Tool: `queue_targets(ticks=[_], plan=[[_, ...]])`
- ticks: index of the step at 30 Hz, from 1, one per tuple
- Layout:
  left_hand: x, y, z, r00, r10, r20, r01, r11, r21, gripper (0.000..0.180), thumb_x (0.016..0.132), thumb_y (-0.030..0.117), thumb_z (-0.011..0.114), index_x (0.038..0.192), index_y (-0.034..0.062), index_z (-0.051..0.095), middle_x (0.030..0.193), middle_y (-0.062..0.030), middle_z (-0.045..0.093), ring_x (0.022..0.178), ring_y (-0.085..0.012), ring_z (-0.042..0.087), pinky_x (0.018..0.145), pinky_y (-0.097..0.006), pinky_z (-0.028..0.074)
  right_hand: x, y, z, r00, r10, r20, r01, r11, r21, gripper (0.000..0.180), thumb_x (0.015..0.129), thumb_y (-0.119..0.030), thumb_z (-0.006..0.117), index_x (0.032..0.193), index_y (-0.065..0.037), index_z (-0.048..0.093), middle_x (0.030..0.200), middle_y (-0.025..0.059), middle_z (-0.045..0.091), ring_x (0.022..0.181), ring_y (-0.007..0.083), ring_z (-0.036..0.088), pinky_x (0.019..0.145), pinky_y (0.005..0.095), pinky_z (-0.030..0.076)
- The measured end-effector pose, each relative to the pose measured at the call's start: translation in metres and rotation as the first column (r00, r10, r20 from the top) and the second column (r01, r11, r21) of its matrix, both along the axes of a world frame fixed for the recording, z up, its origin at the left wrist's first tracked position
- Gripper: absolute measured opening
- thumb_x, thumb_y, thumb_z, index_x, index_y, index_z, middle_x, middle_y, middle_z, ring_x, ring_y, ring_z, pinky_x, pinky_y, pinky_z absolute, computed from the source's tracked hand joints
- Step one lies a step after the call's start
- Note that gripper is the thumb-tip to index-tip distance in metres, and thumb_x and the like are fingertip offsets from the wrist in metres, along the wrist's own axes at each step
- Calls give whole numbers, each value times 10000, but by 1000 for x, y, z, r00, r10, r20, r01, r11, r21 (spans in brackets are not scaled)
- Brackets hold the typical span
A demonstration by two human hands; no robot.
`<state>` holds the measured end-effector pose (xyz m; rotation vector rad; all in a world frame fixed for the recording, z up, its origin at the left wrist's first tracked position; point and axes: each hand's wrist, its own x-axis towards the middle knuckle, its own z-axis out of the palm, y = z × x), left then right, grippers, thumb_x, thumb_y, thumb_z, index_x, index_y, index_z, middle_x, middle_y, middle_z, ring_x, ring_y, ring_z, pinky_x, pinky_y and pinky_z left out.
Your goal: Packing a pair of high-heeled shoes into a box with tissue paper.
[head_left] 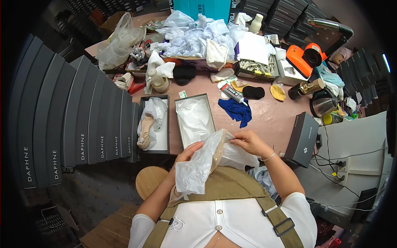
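Observation:
A beige studded shoe [218, 149], partly wrapped in white tissue paper [193, 170], is held up in front of my apron. My left hand [188, 153] grips it from the left through the paper, its fingers mostly hidden. At the shoe's right, my right hand [249, 143] is closed, pinching the paper's edge near the shoe's upper end. Just beyond, an open box [211, 112] contains more white tissue. To its left, another open box [166, 118] holds a beige shoe [144, 131] with tissue around it.
Dark grey shoe boxes [68, 109] stand in a row at left; another box [303, 138] lies at right. A blue cloth [236, 110], a glue tube [233, 93] and an orange heat tool [298, 60] are on the pink table [271, 109]. Crumpled tissue [194, 39] fills a box behind.

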<state>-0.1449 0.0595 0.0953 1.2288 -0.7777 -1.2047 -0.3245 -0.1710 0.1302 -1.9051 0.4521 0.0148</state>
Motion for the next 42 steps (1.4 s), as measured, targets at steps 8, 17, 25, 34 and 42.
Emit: queue_targets(ticks=[8, 17, 25, 34, 42], plan=[[10, -6, 19, 980, -40, 194, 38, 999, 12, 555, 785, 21, 649, 1318, 42, 497, 1404, -141, 382, 1302, -213, 380, 1060, -313, 311, 37, 25, 65, 906, 178, 383, 67, 835, -546, 274, 783, -113, 643, 1054, -70, 632, 1067, 60, 600, 1067, 255, 525, 921, 415, 398], [6, 6, 4, 886, 97, -454, -53, 993, 109, 544, 865, -39, 478, 1392, -10, 346, 1288, -114, 500, 1112, -141, 529, 912, -264, 447, 33, 68, 48, 802, 597, -30, -356, 436, -827, 130, 751, -172, 543, 791, -72, 614, 781, 34, 486, 803, 186, 498, 788, 340, 377], [3, -15, 9, 954, 47, -296, 1, 987, 160, 484, 873, 4, 566, 1331, -32, 413, 1195, -96, 569, 1032, -123, 566, 879, -263, 478, 39, 98, 46, 831, 536, -148, -332, 265, -905, 155, 744, -196, 538, 684, -79, 619, 743, 37, 498, 784, 190, 492, 710, 320, 353], [16, -20, 2, 918, 58, -392, -25, 996, 87, 507, 839, 44, 644, 1304, -1, 447, 1139, -71, 605, 970, -125, 605, 824, -259, 512, 34, -8, 14, 983, 12, 185, 35, 968, -250, 287, 840, -232, 649, 1030, -19, 624, 911, 150, 634, 845, 300, 595, 773, 371, 442], [46, -45, -15, 830, 485, -276, -490, 870, 54, 553, 826, -38, 596, 1333, 30, 384, 1141, -89, 596, 961, -168, 611, 803, -296, 529, 93, -22, 2, 984, -96, 148, 118, 983, -144, 248, 872, -215, 552, 881, 30, 588, 772, 222, 607, 703, 349, 599, 632, 396, 453]])
